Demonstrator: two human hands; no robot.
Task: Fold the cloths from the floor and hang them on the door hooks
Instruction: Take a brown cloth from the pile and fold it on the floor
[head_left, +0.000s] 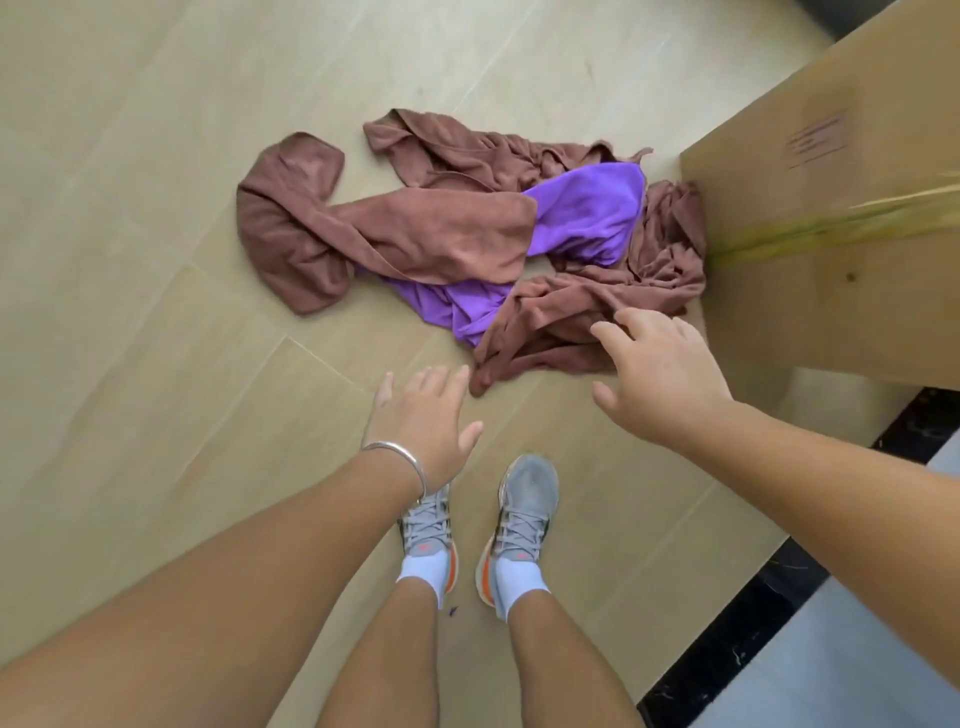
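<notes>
- Here I'm at the first step, the pick-up — nothing folded or hung.
- My left hand (423, 415) hovers with its grip wide, fingers straight, just short of the pile's near edge.
- The cloths lie tangled on the floor (130, 312): brown cloth (384, 234) leftmost, purple cloth (587, 213) under it.
- My right hand (662, 374), grip loose and empty, hangs over another brown cloth (561, 317); next, I judge, pinch one edge and lift it free.
- Tan tiles; a cardboard box (841, 208) touches the pile's right side. No door hooks visible.
</notes>
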